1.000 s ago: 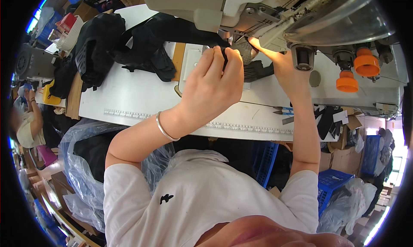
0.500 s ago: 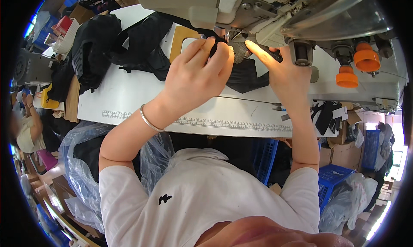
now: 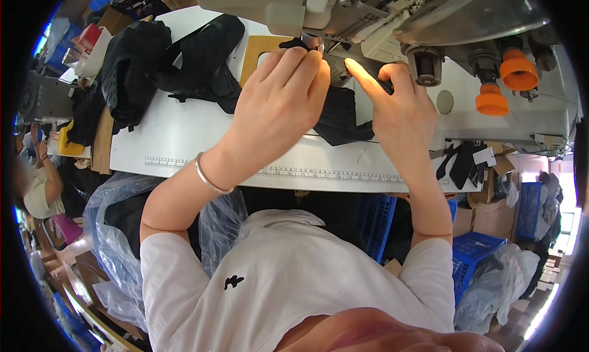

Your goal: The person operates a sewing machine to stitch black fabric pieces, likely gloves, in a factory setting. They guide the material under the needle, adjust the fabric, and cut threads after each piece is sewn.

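Note:
My left hand [image 3: 279,97] is bent over a black fabric piece [image 3: 340,116] on the white sewing table [image 3: 184,143], its fingertips pinching the cloth's far edge under the needle area of the sewing machine [image 3: 380,8]. My right hand [image 3: 392,107] presses the same cloth from the right, index finger stretched toward the presser foot and lit by the machine lamp. A silver bangle circles my left wrist. The needle itself is hidden behind my fingers.
A heap of black fabric pieces [image 3: 165,64] lies on the table's left part, beside a tan cardboard template [image 3: 261,48]. Orange thread cones [image 3: 503,79] sit at the right. Clear plastic bags [image 3: 116,229] hang below the table, blue crates [image 3: 475,254] stand at the right, and a person [image 3: 37,186] sits far left.
Both hands have shifted left and closer to the needle, and the black cloth has slid with them. The view has tilted a little nearer to the machine.

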### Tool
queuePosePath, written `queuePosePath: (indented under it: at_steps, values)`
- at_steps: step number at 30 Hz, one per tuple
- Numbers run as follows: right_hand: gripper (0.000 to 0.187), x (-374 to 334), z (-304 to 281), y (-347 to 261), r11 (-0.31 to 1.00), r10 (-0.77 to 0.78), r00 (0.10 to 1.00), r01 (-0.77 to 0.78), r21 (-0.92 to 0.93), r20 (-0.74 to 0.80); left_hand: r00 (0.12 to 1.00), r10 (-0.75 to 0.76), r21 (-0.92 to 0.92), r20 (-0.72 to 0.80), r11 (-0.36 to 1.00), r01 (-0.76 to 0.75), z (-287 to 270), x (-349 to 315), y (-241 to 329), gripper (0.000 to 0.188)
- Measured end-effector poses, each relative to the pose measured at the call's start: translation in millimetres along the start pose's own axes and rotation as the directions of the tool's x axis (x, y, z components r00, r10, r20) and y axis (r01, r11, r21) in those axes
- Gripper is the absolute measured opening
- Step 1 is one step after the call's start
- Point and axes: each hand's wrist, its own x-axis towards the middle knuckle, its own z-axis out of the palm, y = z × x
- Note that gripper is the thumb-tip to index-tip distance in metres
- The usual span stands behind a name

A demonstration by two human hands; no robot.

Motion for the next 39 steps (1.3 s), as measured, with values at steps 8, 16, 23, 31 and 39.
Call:
queuePosePath:
  at_steps: [8, 16, 23, 31, 39]
  values:
    - [0.06, -2.7, 1.5, 2.2, 0.998, 0.018, 1.0, -0.02, 0.061, 0.019, 0.982, 0.094, 0.257, -0.163, 0.965, -0.05, 23.7, 7.8, 14.3, 0.017]
    - [0.063, -1.0, -2.4, -0.8, 0.993, -0.004, 1.0, 0.005, 0.12, -0.003, 0.988, 0.123, 0.381, -0.097, 0.921, -0.078, 25.0, -2.4, 26.0, 0.027]
    - [0.061, -2.0, -6.8, -8.3, 0.998, -0.009, 1.0, 0.007, 0.055, 0.028, 0.989, 0.103, 0.322, -0.109, 0.945, -0.063, 22.7, -7.5, 16.8, 0.03]
    - [0.055, -7.7, -9.6, -26.0, 0.999, 0.024, 0.998, -0.025, 0.028, 0.058, 0.982, 0.101, 0.138, -0.161, 0.987, -0.079, 22.8, -10.1, -5.4, 0.033]
    - [0.06, -7.2, -17.6, -42.2, 0.989, 0.104, 0.986, -0.116, 0.09, 0.13, 0.977, 0.179, 0.019, -0.114, 0.984, -0.178, 13.3, -10.0, -26.6, 0.035]
